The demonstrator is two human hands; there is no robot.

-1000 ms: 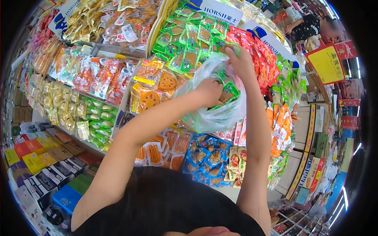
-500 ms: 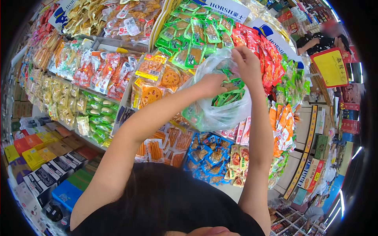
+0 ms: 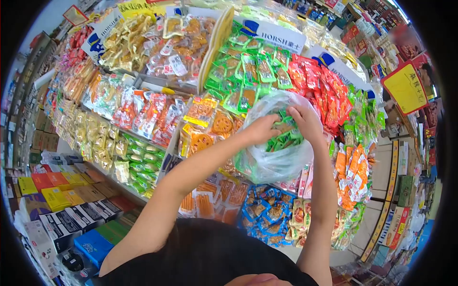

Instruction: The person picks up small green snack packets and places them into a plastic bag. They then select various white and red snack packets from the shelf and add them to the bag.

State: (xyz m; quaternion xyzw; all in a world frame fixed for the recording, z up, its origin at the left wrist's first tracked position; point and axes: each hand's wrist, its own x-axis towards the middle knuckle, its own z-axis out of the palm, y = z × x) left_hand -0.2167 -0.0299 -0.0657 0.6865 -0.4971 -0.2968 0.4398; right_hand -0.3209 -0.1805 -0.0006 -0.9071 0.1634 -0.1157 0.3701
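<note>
- While the left arm comes in from 7 o'clock with its elbow bent wide, the right arm rises from 5 o'clock, nearly straight, and both wrists converge on a translucent plastic bag (image 3: 278,169), just right of the view's centre.
- The left hand (image 3: 265,128) reaches over the bag's mouth at 10 o'clock, knuckles up, fingers bent inward against the green packets (image 3: 287,137) inside; whether it grasps one, I cannot tell.
- The right hand (image 3: 305,123) is curled at the bag's 2 o'clock edge, thumb toward the opening; whether it pinches film or a packet, I cannot tell.
- Several fingertips are hidden among packets and folds of plastic, the bag's lower contents are only a green haze, and the elbow-to-shoulder stretch of the right arm runs off the bottom.
- Seen from the bag, a heap of green packs (image 3: 253,71) lies toward 11 o'clock under a HORSH sign (image 3: 281,37), red packs (image 3: 327,88) at 1, orange packs (image 3: 352,167) at 4, blue packs (image 3: 267,209) at 6, and lotus-root packs (image 3: 200,143) at 9.
- The left forearm blocks part of the goods toward 8 o'clock; the right forearm covers some toward 5.
</note>
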